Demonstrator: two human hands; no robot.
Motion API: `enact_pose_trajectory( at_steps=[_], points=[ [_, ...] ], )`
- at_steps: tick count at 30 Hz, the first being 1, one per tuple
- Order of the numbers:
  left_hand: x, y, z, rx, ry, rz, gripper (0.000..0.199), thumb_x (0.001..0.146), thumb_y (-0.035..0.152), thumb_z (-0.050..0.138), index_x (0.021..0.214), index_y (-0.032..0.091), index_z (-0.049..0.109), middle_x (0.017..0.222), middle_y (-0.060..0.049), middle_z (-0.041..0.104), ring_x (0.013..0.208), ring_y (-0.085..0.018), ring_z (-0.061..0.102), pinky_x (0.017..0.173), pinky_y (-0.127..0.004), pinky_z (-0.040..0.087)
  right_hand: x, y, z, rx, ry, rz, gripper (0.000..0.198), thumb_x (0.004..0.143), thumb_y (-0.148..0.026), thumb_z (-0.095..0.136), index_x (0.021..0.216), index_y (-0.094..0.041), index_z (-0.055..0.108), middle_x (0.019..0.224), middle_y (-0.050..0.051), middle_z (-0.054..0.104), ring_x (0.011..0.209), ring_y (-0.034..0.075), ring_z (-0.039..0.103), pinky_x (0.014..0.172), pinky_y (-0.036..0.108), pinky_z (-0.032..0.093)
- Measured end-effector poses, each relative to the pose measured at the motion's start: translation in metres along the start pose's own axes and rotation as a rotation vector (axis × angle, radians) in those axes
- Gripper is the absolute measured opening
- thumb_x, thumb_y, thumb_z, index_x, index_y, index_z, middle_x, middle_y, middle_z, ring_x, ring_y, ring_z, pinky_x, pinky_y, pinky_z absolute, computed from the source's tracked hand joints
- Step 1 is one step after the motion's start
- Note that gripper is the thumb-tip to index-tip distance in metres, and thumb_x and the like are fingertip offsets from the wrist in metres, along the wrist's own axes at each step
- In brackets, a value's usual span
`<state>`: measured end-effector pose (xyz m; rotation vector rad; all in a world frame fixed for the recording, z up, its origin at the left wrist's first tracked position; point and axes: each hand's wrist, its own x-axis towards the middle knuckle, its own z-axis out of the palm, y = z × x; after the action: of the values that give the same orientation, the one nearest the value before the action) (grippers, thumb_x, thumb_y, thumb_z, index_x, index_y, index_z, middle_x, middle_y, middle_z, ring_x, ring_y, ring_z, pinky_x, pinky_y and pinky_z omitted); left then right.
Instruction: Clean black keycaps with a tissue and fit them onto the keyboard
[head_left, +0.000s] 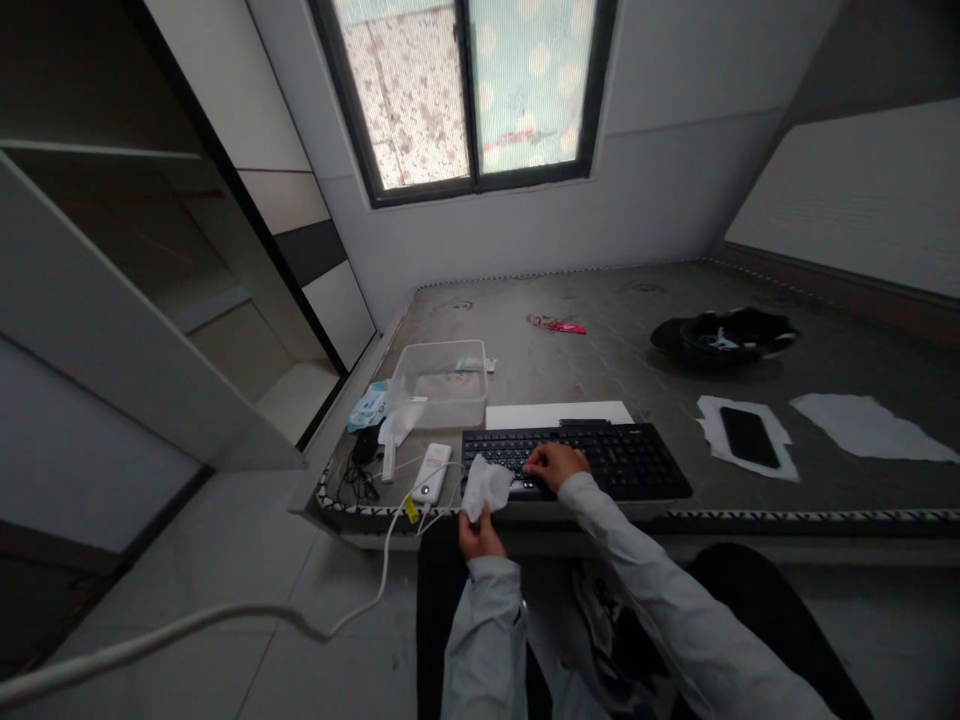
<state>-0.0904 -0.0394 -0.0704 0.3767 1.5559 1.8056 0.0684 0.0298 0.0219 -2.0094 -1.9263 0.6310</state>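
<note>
My left hand (481, 537) pinches a crumpled white tissue (486, 487) at the near left corner of a black keyboard (626, 462). The tissue covers some of the keys there. Over the left-middle keys rests my right hand (556, 464), its fingers curled together; whether they hold something small is hidden. Just left of the keyboard lies a white power bank (433, 474) with a white cable (386, 560) running down from it. Behind the keyboard are a white sheet (525, 416) and a dark pen-like item (585, 422).
A clear plastic box (439, 412) stands at the left, beside blue face masks (367, 405) and a tangle of black wire (360, 480). To the right are a phone (750, 437) on white paper, another white paper (870, 425) and a black cap (724, 338). A red item (559, 325) lies farther back.
</note>
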Motion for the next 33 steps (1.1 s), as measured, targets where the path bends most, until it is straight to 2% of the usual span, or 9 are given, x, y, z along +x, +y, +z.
enact_pose_trajectory(
  at_steps=[5,14,19,22,25,28,33],
  points=[
    [-0.005,0.002,0.005,0.002,0.000,0.014,0.032,0.064,0.039,0.077,0.086,0.018,0.068,0.075,-0.003,0.072,0.089,-0.025,0.069,0.089,-0.039,0.050,-0.004,0.004,0.007,0.020,0.059,-0.062,0.016,0.080,-0.041,0.065,0.078,-0.027,0.070,0.087,-0.002,0.072,0.089,0.016,0.063,0.075,0.030,0.032],
    [-0.007,0.005,0.009,0.008,0.005,0.021,0.035,0.059,0.042,0.079,0.081,0.018,0.068,0.071,-0.002,0.070,0.084,-0.025,0.068,0.086,-0.039,0.051,-0.007,0.000,0.008,-0.026,0.074,-0.098,0.011,0.081,-0.035,0.066,0.077,-0.024,0.067,0.088,-0.001,0.072,0.091,0.018,0.062,0.076,0.033,0.027],
    [-0.006,0.000,0.008,-0.056,-0.005,0.013,0.041,0.051,0.043,0.080,0.080,0.017,0.067,0.076,-0.005,0.070,0.083,-0.025,0.066,0.085,-0.039,0.049,-0.008,0.001,0.009,-0.015,0.108,-0.126,0.010,0.079,-0.033,0.068,0.076,-0.024,0.067,0.087,-0.001,0.072,0.091,0.018,0.062,0.079,0.034,0.027],
    [-0.005,0.001,0.005,-0.018,-0.004,0.007,0.039,0.054,0.043,0.079,0.081,0.018,0.066,0.076,-0.005,0.069,0.084,-0.026,0.066,0.084,-0.039,0.050,-0.010,0.009,0.007,0.006,0.137,-0.138,0.012,0.083,-0.033,0.063,0.078,-0.024,0.067,0.088,-0.002,0.072,0.090,0.018,0.062,0.081,0.034,0.027],
    [-0.003,0.005,0.002,0.004,0.017,0.002,0.035,0.055,0.042,0.078,0.078,0.018,0.066,0.073,-0.004,0.069,0.084,-0.026,0.067,0.085,-0.039,0.050,-0.021,0.020,0.004,0.014,0.295,-0.169,0.016,0.090,-0.031,0.054,0.087,-0.024,0.068,0.094,0.001,0.072,0.093,0.018,0.062,0.081,0.035,0.027],
    [-0.001,0.009,-0.001,-0.022,0.026,0.015,0.033,0.054,0.039,0.077,0.077,0.018,0.067,0.073,-0.003,0.070,0.082,-0.025,0.067,0.083,-0.038,0.051,-0.037,0.029,0.006,-0.057,0.441,-0.282,0.023,0.093,-0.028,0.049,0.101,-0.028,0.069,0.099,0.003,0.070,0.097,0.019,0.060,0.083,0.036,0.027],
    [-0.001,0.011,-0.001,-0.050,0.045,0.018,0.031,0.054,0.037,0.078,0.077,0.018,0.068,0.074,-0.004,0.072,0.083,-0.025,0.068,0.082,-0.037,0.052,-0.060,0.028,0.024,-0.191,0.394,-0.477,0.032,0.092,-0.032,0.050,0.123,-0.035,0.061,0.107,0.006,0.065,0.095,0.020,0.057,0.081,0.035,0.031]
  ],
)
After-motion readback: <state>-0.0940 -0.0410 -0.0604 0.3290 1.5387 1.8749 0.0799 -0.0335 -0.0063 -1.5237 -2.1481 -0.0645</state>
